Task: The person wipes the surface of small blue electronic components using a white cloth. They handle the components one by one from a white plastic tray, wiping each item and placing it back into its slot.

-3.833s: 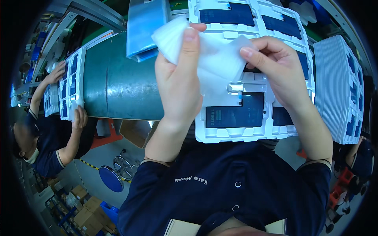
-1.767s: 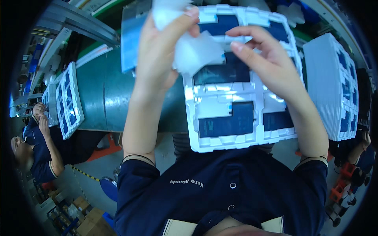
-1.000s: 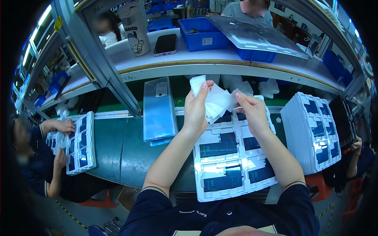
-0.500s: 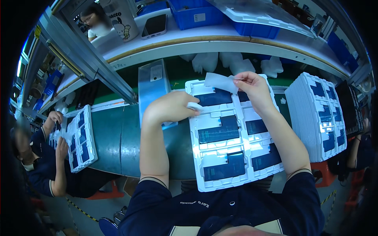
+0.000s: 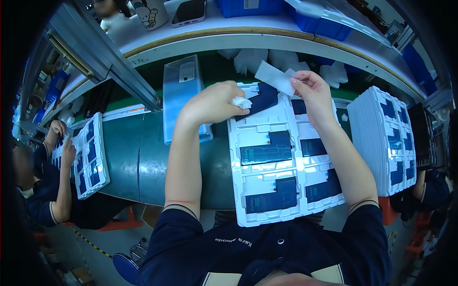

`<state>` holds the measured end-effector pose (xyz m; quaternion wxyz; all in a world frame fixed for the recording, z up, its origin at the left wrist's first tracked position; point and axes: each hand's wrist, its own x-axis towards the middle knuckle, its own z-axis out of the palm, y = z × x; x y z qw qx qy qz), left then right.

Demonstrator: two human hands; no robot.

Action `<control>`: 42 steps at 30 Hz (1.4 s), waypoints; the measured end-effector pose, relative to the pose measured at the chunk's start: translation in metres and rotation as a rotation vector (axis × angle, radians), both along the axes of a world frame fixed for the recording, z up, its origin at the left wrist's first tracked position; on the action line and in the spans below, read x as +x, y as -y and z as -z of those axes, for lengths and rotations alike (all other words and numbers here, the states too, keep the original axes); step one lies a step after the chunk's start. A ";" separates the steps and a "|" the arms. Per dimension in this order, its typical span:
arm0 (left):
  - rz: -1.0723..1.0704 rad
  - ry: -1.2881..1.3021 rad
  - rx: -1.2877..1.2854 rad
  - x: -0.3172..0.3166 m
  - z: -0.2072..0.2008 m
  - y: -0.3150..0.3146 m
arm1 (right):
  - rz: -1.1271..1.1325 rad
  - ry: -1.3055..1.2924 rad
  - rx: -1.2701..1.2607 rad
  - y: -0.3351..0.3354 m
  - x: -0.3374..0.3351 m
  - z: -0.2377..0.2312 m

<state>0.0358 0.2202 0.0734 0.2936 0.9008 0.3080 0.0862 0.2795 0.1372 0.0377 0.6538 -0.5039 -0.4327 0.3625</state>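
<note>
The left hand (image 5: pixel 214 101) is curled shut around a small white wad (image 5: pixel 242 102), resting at the top left corner of a white tray (image 5: pixel 267 212). The right hand (image 5: pixel 312 93) pinches one clear film sheet (image 5: pixel 274 77) above the tray. The tray shows six dark parts; two sit in the front row.

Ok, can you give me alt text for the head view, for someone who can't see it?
Seen from above, a person's left hand presses a small white wad onto a dark part in a white compartment tray on a green belt, while the right hand lifts a white film strip. A stack of similar trays stands at right.
</note>
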 end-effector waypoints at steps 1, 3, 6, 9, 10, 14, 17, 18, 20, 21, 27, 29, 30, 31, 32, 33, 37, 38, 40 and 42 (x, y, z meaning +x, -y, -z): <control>0.047 0.057 -0.004 -0.006 -0.004 0.000 | -0.009 0.037 -0.011 -0.005 0.001 0.001; 0.193 0.150 -0.112 -0.018 -0.011 -0.004 | -0.115 0.209 -0.098 -0.010 0.000 0.002; 0.458 0.113 -0.347 -0.039 -0.018 -0.007 | -0.138 0.568 -0.229 -0.010 -0.013 0.001; 0.508 0.131 -0.428 -0.039 -0.015 -0.005 | -0.163 0.643 -0.236 -0.005 -0.016 -0.001; 0.527 0.142 -0.436 -0.036 -0.016 -0.006 | -0.170 0.646 -0.229 -0.005 -0.016 0.001; 0.534 0.076 -0.255 -0.026 -0.008 -0.007 | -0.132 0.697 -0.229 -0.004 -0.016 -0.002; 0.494 -0.011 -0.286 -0.018 -0.007 -0.005 | -0.141 0.670 -0.209 -0.005 -0.014 0.002; 0.492 -0.013 -0.292 -0.017 -0.006 -0.005 | -0.144 0.686 -0.199 -0.004 -0.016 0.003; 0.487 -0.015 -0.303 -0.016 -0.006 -0.005 | -0.149 0.720 -0.178 -0.002 -0.020 0.001; 0.467 -0.017 -0.309 -0.015 -0.006 -0.005 | -0.155 0.775 -0.159 -0.001 -0.022 -0.001; 0.220 0.211 -0.427 -0.014 -0.001 -0.012 | 0.043 1.139 0.221 0.000 -0.016 0.002; 0.024 0.228 -0.376 -0.005 0.000 -0.013 | 0.005 0.688 0.032 -0.005 -0.004 0.000; -0.075 0.235 -0.349 0.000 0.000 -0.011 | -0.013 0.461 -0.059 -0.005 0.000 -0.001; -0.105 0.258 -0.284 0.004 0.006 -0.011 | -0.053 0.422 -0.081 -0.004 0.004 -0.004; -0.091 0.195 -0.253 0.006 0.006 -0.010 | -0.065 0.437 -0.108 -0.003 0.003 -0.004; -0.077 0.132 -0.223 0.007 0.006 -0.008 | -0.078 0.451 -0.134 -0.002 0.002 -0.002; -0.100 0.045 -0.115 0.011 0.001 0.001 | -0.096 0.598 -0.155 0.001 -0.001 0.006; -0.112 0.034 -0.065 0.010 0.003 0.001 | -0.102 0.660 -0.157 0.001 -0.003 0.005; -0.077 0.092 0.081 0.010 0.011 0.000 | -0.056 0.711 -0.142 0.002 -0.003 0.004; -0.115 0.308 0.024 0.016 0.011 0.003 | 0.031 0.720 -0.050 0.004 -0.004 0.004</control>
